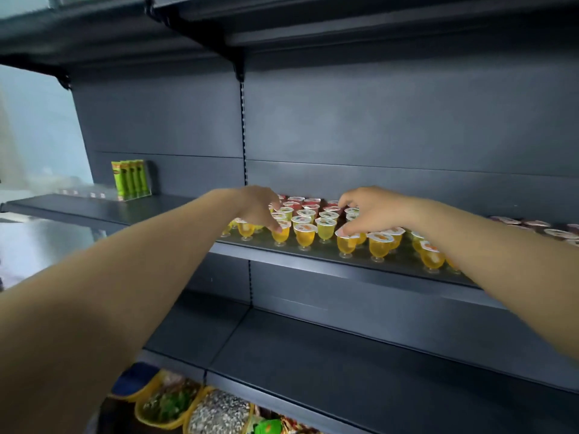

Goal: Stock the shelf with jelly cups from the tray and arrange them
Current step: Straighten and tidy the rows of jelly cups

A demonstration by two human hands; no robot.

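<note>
Several jelly cups (pixel 305 233) stand in rows on the dark middle shelf (pixel 275 252): orange in front, green behind them, red at the back. My left hand (pixel 258 208) reaches over the left end of the group. Its fingers curl round a green cup (pixel 284 212) and one fingertip touches the lid of an orange cup (pixel 281 235). My right hand (pixel 376 211) curls over the cups further right, its thumb on the lid of a front orange cup (pixel 346 244) and its fingers round green cups (pixel 351 212). No tray is in view.
Green boxes (pixel 130 178) stand at the left end of the same shelf beside small flat packs (pixel 94 193). More sealed cups (pixel 532 227) sit at the far right. The lower shelf (pixel 344 355) juts out below, above yellow bins of snacks (pixel 169 405). An upper shelf hangs overhead.
</note>
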